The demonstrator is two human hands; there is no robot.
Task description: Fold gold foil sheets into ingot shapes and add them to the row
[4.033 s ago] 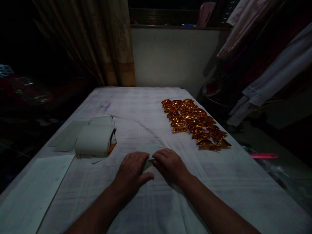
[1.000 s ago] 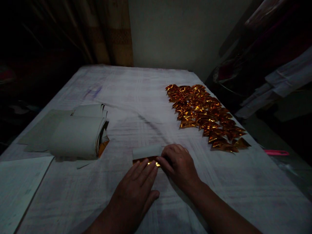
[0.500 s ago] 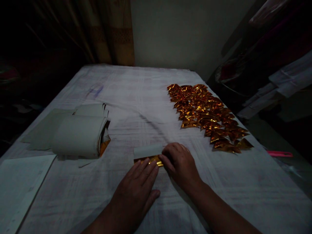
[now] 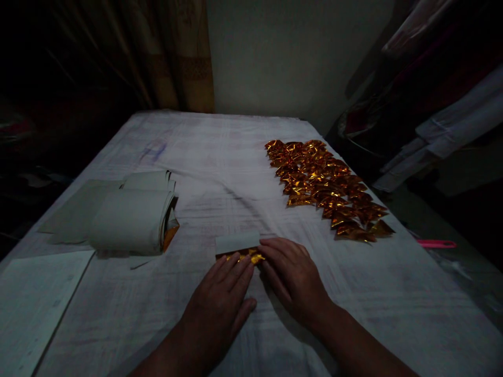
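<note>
A small sheet of gold foil paper (image 4: 238,243) lies on the cloth in front of me, its pale back showing at the far side and its near edge folded over to shiny gold. My left hand (image 4: 222,293) rests flat, its fingertips pressing on the gold fold. At the sheet's right end my right hand (image 4: 293,275) has its fingers stretched out, the tips touching the paper. The right thumb is largely hidden beneath that hand. Several folded gold foil pieces (image 4: 322,183) sit in overlapping rows to the right.
A curled stack of pale-backed foil sheets (image 4: 126,220) lies at the left, with a white sheet (image 4: 39,303) nearer me. The bed-like surface (image 4: 220,152) has a checked cloth. Beyond its right edge are a pink handle (image 4: 436,244) and hanging clothes (image 4: 459,120). A curtain (image 4: 176,57) hangs behind.
My right hand has gone from pinched fingers at the sheet's right end to stretched fingers there. My left hand stays on the fold. The view has shifted slightly.
</note>
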